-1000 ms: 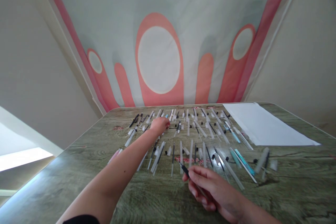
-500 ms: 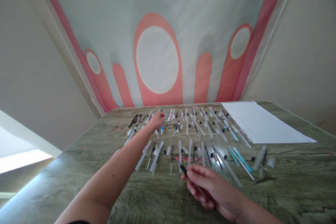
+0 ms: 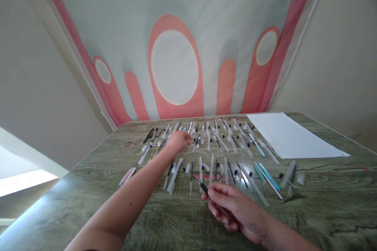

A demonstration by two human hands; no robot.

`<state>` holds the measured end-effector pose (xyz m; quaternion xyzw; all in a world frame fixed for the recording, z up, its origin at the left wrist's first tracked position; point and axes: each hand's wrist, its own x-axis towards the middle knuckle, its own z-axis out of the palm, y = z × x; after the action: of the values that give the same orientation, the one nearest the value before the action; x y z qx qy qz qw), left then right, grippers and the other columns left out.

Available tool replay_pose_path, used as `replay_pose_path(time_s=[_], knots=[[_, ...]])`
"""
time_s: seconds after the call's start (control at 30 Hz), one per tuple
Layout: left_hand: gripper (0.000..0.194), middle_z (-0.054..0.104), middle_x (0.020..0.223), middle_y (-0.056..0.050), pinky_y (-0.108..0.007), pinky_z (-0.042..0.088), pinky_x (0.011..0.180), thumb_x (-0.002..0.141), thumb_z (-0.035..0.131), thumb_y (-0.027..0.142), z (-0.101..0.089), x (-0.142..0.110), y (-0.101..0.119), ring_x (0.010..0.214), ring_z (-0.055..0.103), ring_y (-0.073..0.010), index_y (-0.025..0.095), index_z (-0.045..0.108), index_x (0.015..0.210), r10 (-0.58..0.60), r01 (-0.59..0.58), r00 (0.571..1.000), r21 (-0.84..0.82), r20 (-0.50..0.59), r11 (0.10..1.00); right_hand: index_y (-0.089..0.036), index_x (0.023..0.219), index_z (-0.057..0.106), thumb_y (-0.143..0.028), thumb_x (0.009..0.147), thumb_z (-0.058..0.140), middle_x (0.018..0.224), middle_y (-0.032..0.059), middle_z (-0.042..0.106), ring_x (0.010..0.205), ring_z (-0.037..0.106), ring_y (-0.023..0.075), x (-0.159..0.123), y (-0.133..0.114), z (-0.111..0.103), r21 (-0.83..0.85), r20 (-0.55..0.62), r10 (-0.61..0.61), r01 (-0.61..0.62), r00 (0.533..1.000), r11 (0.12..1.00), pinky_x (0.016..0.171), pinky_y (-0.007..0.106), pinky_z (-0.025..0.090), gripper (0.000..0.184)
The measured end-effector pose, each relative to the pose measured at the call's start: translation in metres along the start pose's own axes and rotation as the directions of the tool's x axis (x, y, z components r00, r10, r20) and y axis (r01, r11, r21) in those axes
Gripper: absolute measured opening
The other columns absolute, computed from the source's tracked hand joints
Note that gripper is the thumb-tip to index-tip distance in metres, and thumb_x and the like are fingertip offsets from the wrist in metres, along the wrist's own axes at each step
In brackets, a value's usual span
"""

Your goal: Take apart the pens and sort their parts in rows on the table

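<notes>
My right hand [image 3: 231, 208], low in the middle, pinches a pen [image 3: 204, 188] by its dark grip between thumb and fingers. Its thin tip points up and left; the rear part runs into my palm. Stretched far across the table, my left hand [image 3: 179, 141] hovers over or rests among the back rows of pen parts, with its fingers curled together. Whatever they hold, if anything, is hidden. Close by on its right lie a dark refill with a pale end [image 3: 198, 141] and a clear tube [image 3: 209, 141]. A blue-tipped piece [image 3: 184, 129] shows just behind it.
Rows of clear barrels, dark refills and small caps cover the wood-patterned table [image 3: 159, 219]. Teal pen parts [image 3: 269, 177] lie at the right, a pink and white pair [image 3: 127, 176] at the left. White paper [image 3: 297, 137] lies back right. A patterned backdrop [image 3: 175, 66] stands behind.
My left hand shifted slightly left, then back right, among the back rows; a blue-and-white piece seen beside it is out of sight now. My right hand keeps the pen nearly still. The view drifted slightly.
</notes>
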<state>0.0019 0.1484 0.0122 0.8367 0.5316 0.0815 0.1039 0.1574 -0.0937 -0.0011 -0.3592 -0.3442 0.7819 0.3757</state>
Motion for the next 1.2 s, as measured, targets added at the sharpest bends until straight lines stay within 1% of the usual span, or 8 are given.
replay_pose_path(time_s=[0.37, 0.53, 0.63, 0.73, 0.8, 0.87, 0.97, 1.2], knots=[[0.024, 0.066, 0.091, -0.011, -0.035, 0.043, 0.081, 0.073, 0.063, 0.029, 0.013, -0.005, 0.011, 0.092, 0.060, -0.0242, 0.015, 0.062, 0.092, -0.110, 0.112, 0.994, 0.109, -0.023, 0.988, -0.018, 0.091, 0.056, -0.049, 0.080, 0.058, 0.061, -0.0053, 0.048, 0.041, 0.031, 0.0021, -0.001, 0.001, -0.001, 0.002, 0.014, -0.007, 0.007, 1.000, 1.000, 0.032, 0.014, 0.013, 0.033], [0.024, 0.065, 0.097, -0.011, -0.033, 0.041, 0.083, 0.079, 0.054, 0.028, -0.006, -0.029, 0.020, 0.095, 0.058, -0.0232, 0.016, 0.063, 0.097, -0.030, 0.028, 0.997, -0.020, -0.070, 0.999, -0.018, 0.092, 0.056, -0.046, 0.083, 0.056, 0.062, -0.0049, 0.047, 0.041, 0.031, 0.0024, 0.000, 0.000, -0.001, 0.051, -0.016, -0.058, 0.058, 0.998, 0.997, 0.033, 0.014, 0.013, 0.030], [0.028, 0.067, 0.089, -0.006, -0.026, 0.043, 0.070, 0.084, 0.047, 0.031, -0.018, -0.063, 0.033, 0.078, 0.059, -0.0156, 0.018, 0.064, 0.102, 0.066, -0.049, 0.996, -0.283, 0.052, 0.958, -0.019, 0.091, 0.056, -0.042, 0.086, 0.053, 0.062, -0.0053, 0.046, 0.042, 0.031, 0.0026, 0.000, -0.004, -0.002, 0.121, -0.097, -0.179, 0.191, 0.979, 0.974, 0.033, 0.014, 0.013, 0.024], [0.036, 0.065, 0.095, -0.009, -0.023, 0.042, 0.063, 0.081, 0.054, 0.037, -0.016, -0.104, 0.050, 0.072, 0.058, -0.0132, 0.016, 0.062, 0.110, 0.261, 0.119, 0.918, -0.837, 0.298, 0.535, -0.019, 0.089, 0.055, -0.039, 0.088, 0.051, 0.063, -0.0050, 0.046, 0.043, 0.030, 0.0026, 0.000, -0.005, -0.004, 0.150, -0.144, -0.228, 0.249, 0.963, 0.957, 0.034, 0.014, 0.014, 0.020], [0.040, 0.065, 0.087, -0.009, -0.023, 0.040, 0.063, 0.078, 0.060, 0.039, -0.007, -0.126, 0.061, 0.071, 0.058, -0.0131, 0.013, 0.063, 0.108, 0.268, 0.243, 0.913, -0.937, 0.309, 0.252, -0.019, 0.088, 0.055, -0.038, 0.088, 0.051, 0.063, -0.0047, 0.046, 0.043, 0.030, 0.0027, 0.001, -0.004, -0.005, 0.147, -0.138, -0.213, 0.233, 0.967, 0.961, 0.033, 0.014, 0.015, 0.019], [0.038, 0.064, 0.074, -0.007, -0.022, 0.038, 0.061, 0.075, 0.065, 0.037, 0.004, -0.140, 0.069, 0.065, 0.056, -0.0113, 0.011, 0.066, 0.104, 0.206, 0.294, 0.930, -0.952, 0.305, 0.083, -0.018, 0.087, 0.054, -0.037, 0.089, 0.051, 0.063, -0.0044, 0.047, 0.043, 0.032, 0.0029, 0.003, -0.001, -0.006, 0.143, -0.118, -0.189, 0.205, 0.975, 0.968, 0.033, 0.013, 0.016, 0.019], [0.035, 0.061, 0.066, -0.005, -0.021, 0.036, 0.058, 0.074, 0.067, 0.034, 0.016, -0.146, 0.071, 0.059, 0.053, -0.0089, 0.011, 0.067, 0.100, 0.147, 0.320, 0.938, -0.947, 0.313, -0.029, -0.019, 0.088, 0.053, -0.037, 0.089, 0.050, 0.062, -0.0043, 0.047, 0.042, 0.035, 0.0037, 0.004, 0.001, -0.005, 0.136, -0.100, -0.166, 0.179, 0.981, 0.974, 0.031, 0.013, 0.021, 0.019], [0.030, 0.064, 0.073, -0.007, -0.021, 0.040, 0.058, 0.076, 0.065, 0.030, 0.016, -0.146, 0.063, 0.060, 0.057, -0.0108, 0.009, 0.067, 0.097, 0.128, 0.293, 0.951, -0.951, 0.280, -0.097, -0.017, 0.091, 0.053, -0.033, 0.089, 0.051, 0.069, 0.0005, 0.057, 0.051, 0.050, 0.0082, 0.001, -0.001, 0.001, 0.104, -0.058, -0.168, 0.173, 0.984, 0.979, 0.040, 0.018, 0.043, 0.017]])
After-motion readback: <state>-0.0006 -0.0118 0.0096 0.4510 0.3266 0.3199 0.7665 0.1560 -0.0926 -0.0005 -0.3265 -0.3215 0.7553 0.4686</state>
